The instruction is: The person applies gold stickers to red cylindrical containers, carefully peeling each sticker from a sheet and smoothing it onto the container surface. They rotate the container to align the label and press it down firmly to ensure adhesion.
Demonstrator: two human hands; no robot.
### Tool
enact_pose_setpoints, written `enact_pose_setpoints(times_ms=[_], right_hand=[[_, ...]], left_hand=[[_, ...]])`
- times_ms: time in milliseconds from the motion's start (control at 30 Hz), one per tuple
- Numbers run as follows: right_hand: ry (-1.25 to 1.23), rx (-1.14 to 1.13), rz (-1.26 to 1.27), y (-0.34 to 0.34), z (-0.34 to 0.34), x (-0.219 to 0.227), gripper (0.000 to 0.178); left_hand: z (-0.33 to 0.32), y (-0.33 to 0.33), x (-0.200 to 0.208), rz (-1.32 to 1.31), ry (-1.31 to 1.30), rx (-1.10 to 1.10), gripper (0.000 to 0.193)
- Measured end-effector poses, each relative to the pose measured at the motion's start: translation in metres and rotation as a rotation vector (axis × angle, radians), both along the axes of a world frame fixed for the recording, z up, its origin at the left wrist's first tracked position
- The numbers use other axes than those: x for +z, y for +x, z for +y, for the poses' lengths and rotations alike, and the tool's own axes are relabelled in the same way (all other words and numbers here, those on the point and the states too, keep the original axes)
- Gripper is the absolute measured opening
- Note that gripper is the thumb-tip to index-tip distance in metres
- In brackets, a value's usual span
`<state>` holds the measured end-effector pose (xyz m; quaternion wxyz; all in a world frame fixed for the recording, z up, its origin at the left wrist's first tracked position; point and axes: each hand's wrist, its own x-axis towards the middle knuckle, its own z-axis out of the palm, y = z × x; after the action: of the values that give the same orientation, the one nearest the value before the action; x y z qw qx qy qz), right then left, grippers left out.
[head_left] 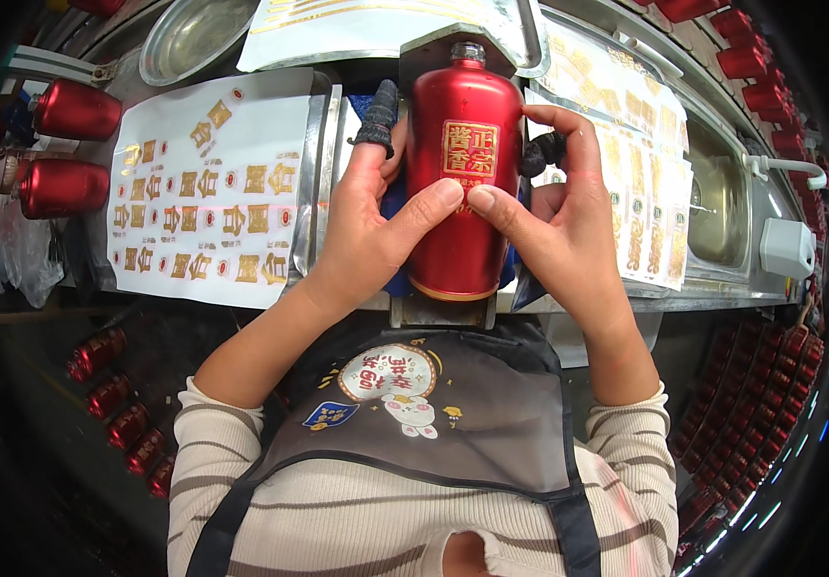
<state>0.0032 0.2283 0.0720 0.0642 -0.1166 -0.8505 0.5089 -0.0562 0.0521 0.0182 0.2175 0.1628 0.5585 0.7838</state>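
A glossy red bottle point(462, 252) with a clear glass neck lies face up in front of me, neck pointing away, on a metal stand with blue cloth beside it. A square gold decal sits on its upper front, with smaller gold marks below it. My left hand point(381, 197) holds the bottle's left side, and my right hand point(558, 212) holds its right side. Both thumbs press on the front just under the square decal, their tips almost meeting. Dark finger covers show on a finger of each hand. Some fingers are hidden behind the bottle.
White sheets of gold decals point(166, 236) lie to the left, with more decal sheets point(650, 207) to the right. Red bottles point(63, 188) rest at the far left. A round metal bowl point(193, 40) stands behind. On the right is a metal basin point(722, 226); rows of red bottles point(746, 404) stand beyond.
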Motion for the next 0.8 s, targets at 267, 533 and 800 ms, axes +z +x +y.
enact_pose_setpoints(times_ms=[267,533,800], right_hand=[[-0.182,-0.008,-0.117,-0.002,-0.001,0.012,0.07],[-0.15,-0.005,-0.002,-0.004,-0.005,0.001,0.061],[-0.256,0.005,0.004,-0.002,0.0,-0.007,0.054]], left_hand=[[-0.002,-0.003,0.001,-0.069,0.033,-0.005,0.036],[0.003,-0.002,0.003,-0.055,0.012,0.033,0.037],[0.003,-0.002,0.008,-0.104,0.046,0.061,0.043]])
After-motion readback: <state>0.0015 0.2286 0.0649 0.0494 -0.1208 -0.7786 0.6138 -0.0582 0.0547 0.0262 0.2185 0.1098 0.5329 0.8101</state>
